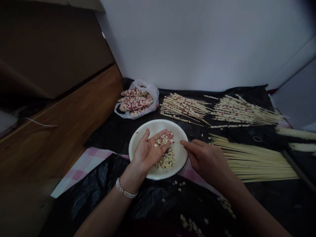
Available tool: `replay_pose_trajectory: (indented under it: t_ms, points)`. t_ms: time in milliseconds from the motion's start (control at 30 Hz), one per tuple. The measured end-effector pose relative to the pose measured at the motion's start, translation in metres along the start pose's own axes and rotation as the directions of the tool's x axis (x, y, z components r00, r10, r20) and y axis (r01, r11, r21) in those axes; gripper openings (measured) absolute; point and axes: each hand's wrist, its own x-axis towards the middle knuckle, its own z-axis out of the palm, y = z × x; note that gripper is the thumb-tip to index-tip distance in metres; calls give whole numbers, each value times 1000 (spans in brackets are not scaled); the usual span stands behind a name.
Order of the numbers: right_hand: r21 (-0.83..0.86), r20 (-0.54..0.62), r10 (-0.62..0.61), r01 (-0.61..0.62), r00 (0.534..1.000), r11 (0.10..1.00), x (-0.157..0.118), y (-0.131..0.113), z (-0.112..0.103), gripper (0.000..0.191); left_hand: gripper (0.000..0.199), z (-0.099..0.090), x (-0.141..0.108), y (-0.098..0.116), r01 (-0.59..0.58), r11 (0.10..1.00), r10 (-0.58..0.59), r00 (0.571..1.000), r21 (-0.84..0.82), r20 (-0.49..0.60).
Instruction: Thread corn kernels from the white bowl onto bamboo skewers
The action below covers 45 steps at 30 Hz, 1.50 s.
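Note:
My left hand (150, 149) is palm up over a white bowl (181, 131), its fingers extended, with loose corn kernels (163, 141) lying on the fingers. More kernels (166, 160) rest inside the bowl below it. At the bowl's right edge, my right hand (201, 154) pinches a thin skewer (177, 142) whose tip end reaches the kernels on my left fingers. The skewer's far end is hidden by my right hand.
Speckled corn cobs (135, 103) sit in a plastic bag behind the bowl. Two piles of kernel-threaded skewers (184, 107) lie at the back, bare skewers (256, 161) to the right. Black plastic (98, 187) and scattered kernels lie in front.

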Motion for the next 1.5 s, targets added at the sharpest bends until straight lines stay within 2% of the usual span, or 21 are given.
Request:
replay_pose_trajectory:
  t_ms: [133, 200, 333, 433, 533, 700, 933, 1500]
  points:
    - [45, 102, -109, 105, 989, 994, 0, -3, -1, 29, 59, 0, 1, 0, -19, 1000, 19, 1000, 13, -4]
    - [16, 114, -128, 127, 985, 992, -1, -5, -1, 32, 59, 0, 1, -1, -27, 999, 27, 1000, 18, -4]
    - [-64, 35, -18, 20, 999, 998, -1, -3, 2, 33, 59, 0, 1, -3, 1, 1000, -2, 999, 19, 42]
    - [-50, -7, 62, -62, 998, 997, 1, 2, 2, 31, 59, -1, 1, -3, 7, 1000, -8, 998, 14, 63]
    - [-18, -16, 95, -95, 995, 995, 2, 6, 0, 30, 56, -3, 2, -3, 11, 1000, -12, 998, 7, 64]
    - [12, -26, 104, -104, 994, 995, 3, 9, -1, 30, 36, -7, 6, -7, -49, 997, 48, 999, 65, 20]
    - [22, -55, 78, -77, 995, 997, 1, 8, 0, 29, 24, -9, 6, -12, -135, 974, 139, 990, 181, -9]
    - [41, -113, 31, -27, 993, 999, 0, 7, -1, 30, 23, -6, 4, -11, -170, 952, 193, 979, 255, -69]
